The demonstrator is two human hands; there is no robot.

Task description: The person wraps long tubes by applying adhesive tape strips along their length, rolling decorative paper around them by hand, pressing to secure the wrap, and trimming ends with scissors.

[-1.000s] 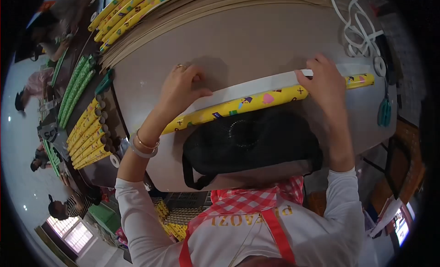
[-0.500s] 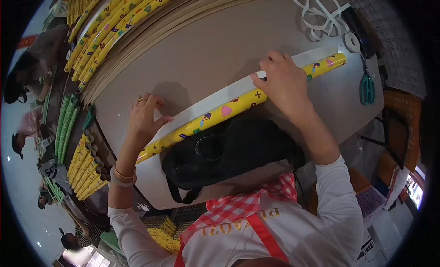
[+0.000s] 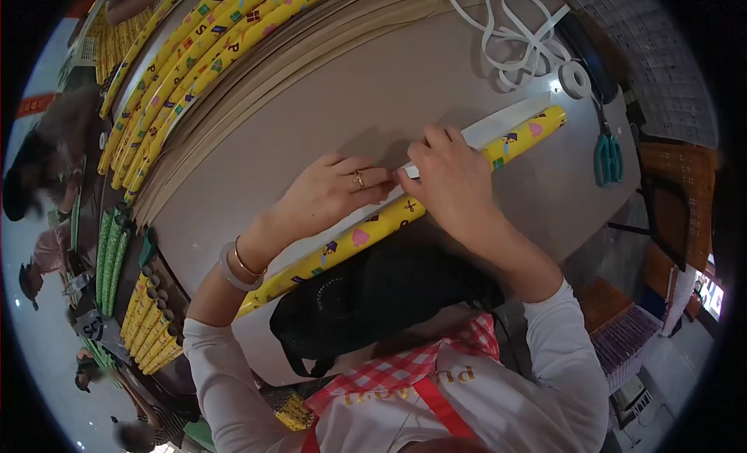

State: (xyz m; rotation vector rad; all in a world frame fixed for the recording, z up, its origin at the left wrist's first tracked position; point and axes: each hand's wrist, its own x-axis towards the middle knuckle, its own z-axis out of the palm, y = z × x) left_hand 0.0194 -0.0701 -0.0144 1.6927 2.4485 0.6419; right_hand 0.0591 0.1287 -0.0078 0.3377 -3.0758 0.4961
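A long roll of yellow patterned wrapping paper (image 3: 366, 235) lies diagonally across the table in front of me, its loose white edge (image 3: 506, 118) along the far side. My right hand (image 3: 453, 177) rests over the roll, thumb and fingers pinched at a small bright white piece (image 3: 412, 172) by that edge. Reaching in from the left, my left hand (image 3: 336, 192) has its fingers close together beside the right fingertips. What they hold, if anything, is hidden. A black cloth bag (image 3: 381, 297) lies against the near side of the roll.
Loose white strips (image 3: 521, 44), a tape roll (image 3: 575, 79) and green-handled scissors (image 3: 608, 159) lie at the right. Several yellow rolls (image 3: 198, 71) and long brown strips (image 3: 257, 87) line the far left side. Green rolls (image 3: 111, 254) stand at left, near other people.
My left hand has moved right along the paper's edge, from apart to beside my right hand, its fingers drawing together. My right hand keeps its pinch; the view has shifted slightly.
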